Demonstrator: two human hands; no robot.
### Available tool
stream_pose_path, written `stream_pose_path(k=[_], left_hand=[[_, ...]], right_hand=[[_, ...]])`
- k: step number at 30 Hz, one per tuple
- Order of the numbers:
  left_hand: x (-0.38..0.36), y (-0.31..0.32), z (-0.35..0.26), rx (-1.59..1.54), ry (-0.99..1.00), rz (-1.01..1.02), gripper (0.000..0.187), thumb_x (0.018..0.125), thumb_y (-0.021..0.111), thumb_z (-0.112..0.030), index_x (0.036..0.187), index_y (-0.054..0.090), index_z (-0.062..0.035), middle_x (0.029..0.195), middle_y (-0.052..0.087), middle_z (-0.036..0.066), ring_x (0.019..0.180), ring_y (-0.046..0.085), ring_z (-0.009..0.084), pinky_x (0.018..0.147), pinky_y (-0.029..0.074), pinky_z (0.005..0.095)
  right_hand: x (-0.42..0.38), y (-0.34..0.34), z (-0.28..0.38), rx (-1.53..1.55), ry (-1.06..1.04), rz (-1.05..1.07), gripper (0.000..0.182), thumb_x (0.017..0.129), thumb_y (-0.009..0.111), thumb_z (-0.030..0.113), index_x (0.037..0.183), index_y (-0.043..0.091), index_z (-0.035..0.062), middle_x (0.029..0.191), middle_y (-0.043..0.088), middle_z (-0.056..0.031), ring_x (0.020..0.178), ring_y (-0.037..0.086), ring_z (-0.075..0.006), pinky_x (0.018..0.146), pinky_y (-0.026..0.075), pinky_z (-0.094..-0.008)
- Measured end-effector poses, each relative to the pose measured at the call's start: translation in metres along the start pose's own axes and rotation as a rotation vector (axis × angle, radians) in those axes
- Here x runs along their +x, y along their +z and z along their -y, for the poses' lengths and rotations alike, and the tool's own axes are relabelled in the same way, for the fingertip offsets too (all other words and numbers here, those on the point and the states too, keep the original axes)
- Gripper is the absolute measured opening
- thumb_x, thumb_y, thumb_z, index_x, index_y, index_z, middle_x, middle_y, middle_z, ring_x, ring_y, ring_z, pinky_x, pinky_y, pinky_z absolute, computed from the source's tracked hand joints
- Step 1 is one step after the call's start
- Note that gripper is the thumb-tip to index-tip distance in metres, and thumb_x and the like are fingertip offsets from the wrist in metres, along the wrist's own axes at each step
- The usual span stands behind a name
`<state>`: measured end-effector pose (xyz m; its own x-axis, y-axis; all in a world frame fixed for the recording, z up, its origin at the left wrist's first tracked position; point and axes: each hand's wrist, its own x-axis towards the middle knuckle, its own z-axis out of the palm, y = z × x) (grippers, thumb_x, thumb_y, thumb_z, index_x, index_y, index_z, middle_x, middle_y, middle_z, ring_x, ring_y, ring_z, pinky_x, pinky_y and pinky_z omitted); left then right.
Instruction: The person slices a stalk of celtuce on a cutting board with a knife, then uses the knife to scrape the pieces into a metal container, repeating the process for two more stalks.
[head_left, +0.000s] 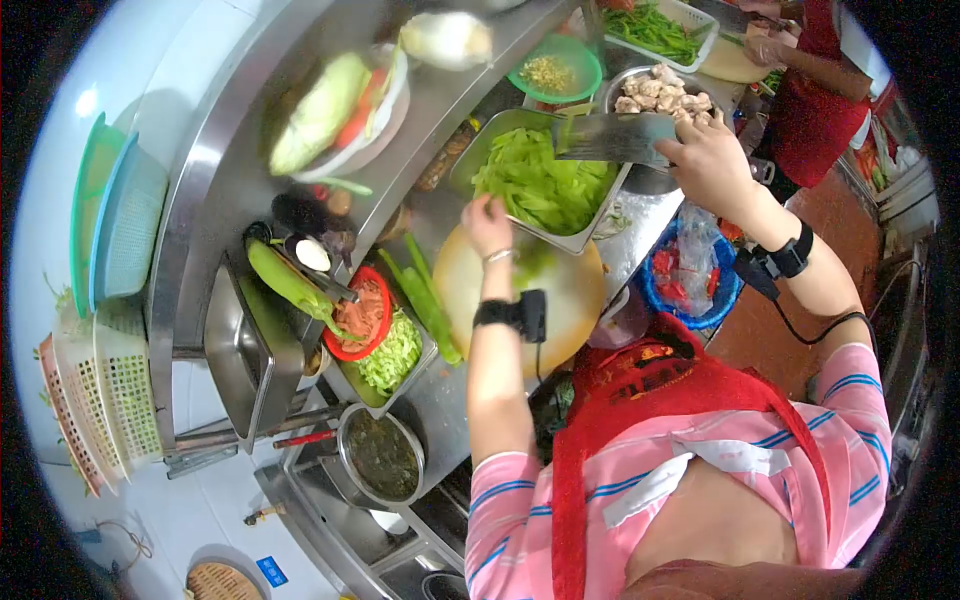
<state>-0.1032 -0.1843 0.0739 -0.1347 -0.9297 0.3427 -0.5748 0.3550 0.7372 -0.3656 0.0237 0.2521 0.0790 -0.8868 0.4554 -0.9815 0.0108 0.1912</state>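
Note:
My right hand (712, 165) is closed around a cleaver (615, 140), its broad blade held over the right side of a metal tray (597, 222). Shredded green vegetable (540, 180) fills that tray, and a few green bits cling to the blade. At the tray's near left corner, my left hand (488, 228) is closed on the rim, its fingertips partly hidden. Below the tray lies a round cutting board (470, 300) with some green scraps on it. Long green stalks (428, 305) rest left of the board.
Beside the tray are a bowl of pale chunks (665, 92) and a green basin (560, 70). A red bowl of pinkish slices (365, 318) sits by chopped greens (390, 350). A blue basket (690, 265) stands right. Another person in a red apron (810, 110) works at upper right.

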Motion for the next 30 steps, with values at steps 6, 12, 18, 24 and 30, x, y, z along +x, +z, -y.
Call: stream_pose_path(k=[6,12,18,24,30], left_hand=[[-0.058,-0.019,0.049,0.167,-0.166,0.415,0.044,0.073,0.062,-0.038,0.108,0.058,-0.0118,0.111,0.053,0.017,0.105,0.049,0.0323,0.091,0.037,0.0401],[-0.119,-0.013,0.053,0.509,0.061,0.571,0.052,0.071,0.061,-0.043,0.112,0.055,-0.0120,0.115,0.051,0.017,0.113,0.042,0.0301,0.098,0.029,0.0423],[-0.178,-0.049,0.072,0.438,-0.054,0.016,0.060,0.070,0.065,-0.040,0.119,0.048,-0.0116,0.125,0.042,0.019,0.117,0.035,0.0359,0.096,0.029,0.0455],[-0.206,-0.046,0.049,0.435,0.009,0.134,0.077,0.067,0.068,-0.042,0.126,0.037,-0.0048,0.132,0.030,0.025,0.122,0.025,0.0438,0.101,0.023,0.0496],[-0.201,-0.041,0.046,0.366,0.007,0.073,0.086,0.061,0.073,-0.042,0.128,0.034,-0.0025,0.132,0.027,0.028,0.122,0.026,0.0419,0.101,0.023,0.0502]], right_hand=[[-0.020,-0.005,0.023,0.552,0.029,0.198,0.028,0.061,0.066,0.017,0.089,0.063,0.0128,0.074,0.055,-0.0093,0.072,0.057,-0.0290,0.062,0.046,-0.0389],[-0.053,0.028,0.074,0.817,-0.025,0.369,0.027,0.068,0.063,0.021,0.093,0.060,0.0108,0.076,0.059,-0.0144,0.069,0.059,-0.0323,0.062,0.047,-0.0411],[-0.085,0.101,0.111,0.878,0.082,0.492,0.029,0.073,0.060,0.026,0.098,0.059,0.0098,0.078,0.060,-0.0178,0.072,0.059,-0.0354,0.063,0.047,-0.0431],[-0.093,0.140,0.149,0.829,0.270,0.511,0.028,0.079,0.053,0.026,0.101,0.058,0.0089,0.082,0.060,-0.0181,0.077,0.059,-0.0344,0.068,0.047,-0.0426],[-0.099,0.134,0.140,1.094,0.119,0.668,0.031,0.081,0.052,0.025,0.107,0.058,0.0086,0.092,0.061,-0.0178,0.083,0.059,-0.0339,0.074,0.046,-0.0405]])
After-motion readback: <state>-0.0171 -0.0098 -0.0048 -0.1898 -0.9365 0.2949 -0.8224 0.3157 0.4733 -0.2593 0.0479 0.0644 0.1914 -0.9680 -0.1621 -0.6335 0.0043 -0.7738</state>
